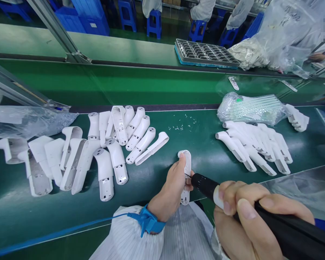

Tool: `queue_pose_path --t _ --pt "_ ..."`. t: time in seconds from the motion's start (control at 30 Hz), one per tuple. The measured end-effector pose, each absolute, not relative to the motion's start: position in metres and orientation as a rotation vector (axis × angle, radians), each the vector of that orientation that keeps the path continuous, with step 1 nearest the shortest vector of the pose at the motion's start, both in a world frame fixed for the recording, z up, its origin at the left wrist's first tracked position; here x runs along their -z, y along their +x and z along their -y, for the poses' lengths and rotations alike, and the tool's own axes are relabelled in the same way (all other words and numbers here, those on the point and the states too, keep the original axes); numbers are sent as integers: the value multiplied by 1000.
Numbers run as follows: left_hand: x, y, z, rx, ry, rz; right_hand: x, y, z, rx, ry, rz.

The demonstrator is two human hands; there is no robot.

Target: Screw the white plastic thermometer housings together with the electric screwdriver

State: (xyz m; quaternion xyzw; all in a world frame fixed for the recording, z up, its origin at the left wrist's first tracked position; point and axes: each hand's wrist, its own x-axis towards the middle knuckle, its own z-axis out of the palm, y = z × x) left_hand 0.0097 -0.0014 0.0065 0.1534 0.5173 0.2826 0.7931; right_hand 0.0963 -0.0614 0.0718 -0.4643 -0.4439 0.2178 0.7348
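Head view: a white housing (pixel 187 167), apparently a thermometer shell, was clasped in the left hand's (pixel 171 186) fingers above the counter (pixel 70 216); a black electric screwdriver (pixel 204 186) was gripped in the right hand's (pixel 246 216) fingers.

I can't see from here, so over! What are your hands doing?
Left hand gripping white plastic housing. Right hand on black electric screwdriver, tip at housing. Tiny screws lying beyond, on green mat.

Passage on the green conveyor belt (pixel 203 159) runs between the left heap of white plastic housings (pixel 81 162) and the right heap of white plastic housings (pixel 249 144); tiny silver screws (pixel 182 124) lie within it. A black cylindrical screwdriver (pixel 206 186) stands between the right hand (pixel 249 220) and the left hand (pixel 171 187).
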Motion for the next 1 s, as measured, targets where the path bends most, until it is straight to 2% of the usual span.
queue_pose_path --t 0.2,0.43,0.67,0.87,1.0 --pt "-3 -1 -1 -578 701 -1112 -64 111 41 -482 -946 813" --pt "29 -25 12 -885 1630 -1656 -37 145 -38 -284 -939 494" --pt "48 -35 18 -939 1835 -1721 -7 166 -100 -196 -887 384" --pt "39 -43 18 -954 1941 -1757 4 178 -118 -295 -888 318" --pt "27 -45 16 -964 2009 -1719 -5 181 -104 -378 -891 325"
